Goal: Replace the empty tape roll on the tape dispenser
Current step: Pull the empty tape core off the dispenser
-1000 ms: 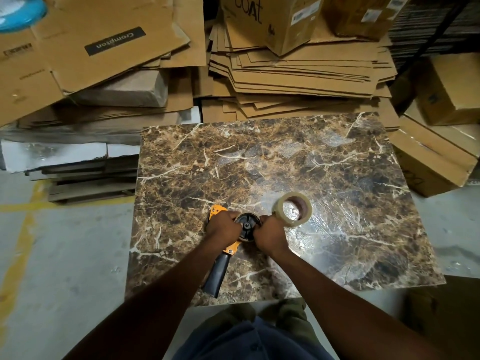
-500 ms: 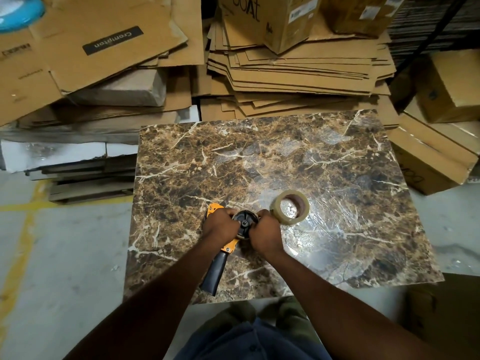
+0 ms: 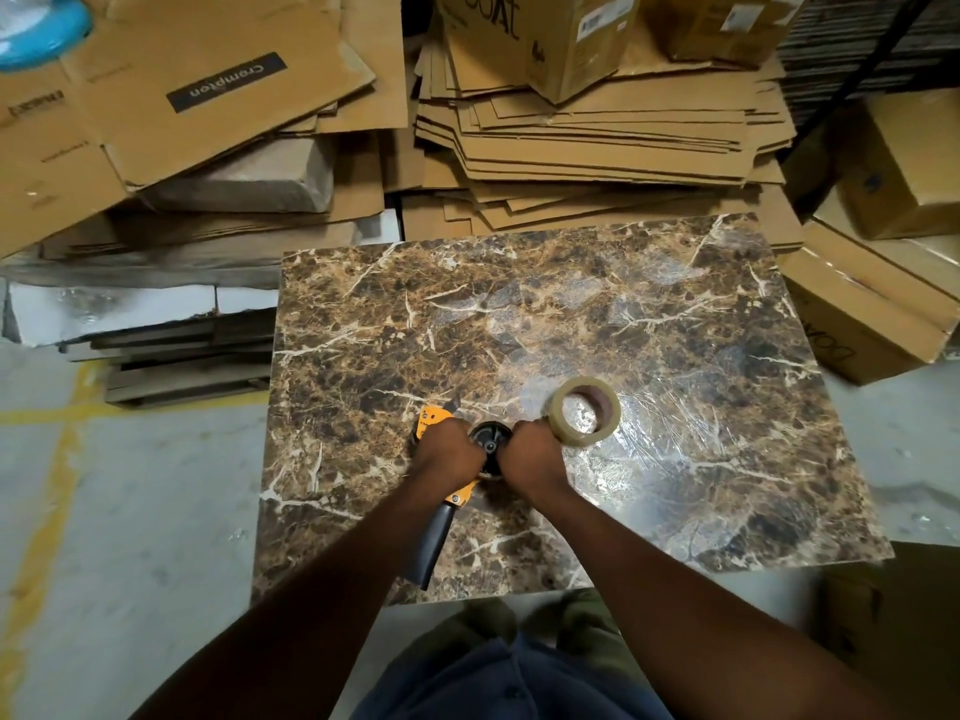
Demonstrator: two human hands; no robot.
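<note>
Here the tape dispenser (image 3: 457, 485) lies flat on its side near the front edge of the marbled counter (image 3: 675, 314), its bare black spindle wheel (image 3: 487, 446) facing up. Lying it down this way probably serves the job: the hub is open from above, so a roll can be dropped straight onto it. No roll sits on the wheel, so the old core seems to be off already and the new one not yet fitted.

The left hand (image 3: 451, 452) is curled down over the orange body of the dispenser, just left of the wheel, pressing it to the counter so it will not slide or tip. Its fingers are bent close around the frame, not spread. The black handle (image 3: 434, 540) sticks out from under that hand toward the person.

The right hand (image 3: 530, 454) sits just right of the wheel, closed in a narrow pinch on the near rim of the new tape roll (image 3: 584, 413). The roll is tilted up on edge, beyond and to the right of the wheel, its open centre showing. It looks held ready to be swung over and seated on the hub.

Farther from the dispenser, flattened cardboard (image 3: 571, 137) is stacked behind the counter.
</note>
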